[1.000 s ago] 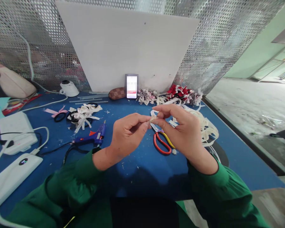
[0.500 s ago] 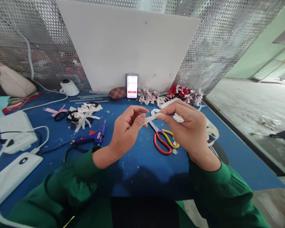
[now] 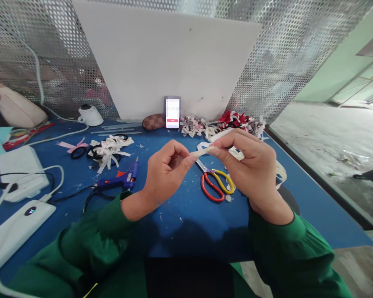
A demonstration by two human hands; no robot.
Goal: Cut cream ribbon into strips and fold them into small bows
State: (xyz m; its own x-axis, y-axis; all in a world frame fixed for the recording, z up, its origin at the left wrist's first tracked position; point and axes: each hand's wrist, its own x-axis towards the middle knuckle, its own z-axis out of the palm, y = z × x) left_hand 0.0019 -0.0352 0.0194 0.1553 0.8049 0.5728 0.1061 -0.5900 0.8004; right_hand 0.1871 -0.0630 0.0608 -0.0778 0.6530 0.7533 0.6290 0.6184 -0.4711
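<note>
A short length of cream ribbon (image 3: 202, 152) is stretched between my two hands above the blue table. My left hand (image 3: 167, 174) pinches its left end between thumb and forefinger. At the other end, my right hand (image 3: 247, 165) grips the ribbon with thumb and fingertips. Scissors (image 3: 213, 188) with one red and one yellow handle lie on the table below, between the hands. More pale ribbon (image 3: 280, 174) loops out from behind my right hand, which partly hides it. A blue glue gun (image 3: 121, 179) lies left of my left hand.
White ribbon bows with black hair ties (image 3: 110, 149) and a pink bow (image 3: 76, 147) lie at left. Glue sticks (image 3: 118, 129), a lit phone (image 3: 173, 112), a brown checked case (image 3: 153, 122) and red-and-white bows (image 3: 236, 120) line the back. White power bank (image 3: 21, 227) and cables occupy the left edge.
My left hand has slid its pinch along the ribbon toward the right hand, covering the left end that showed before. My right hand has shifted slightly right and up.
</note>
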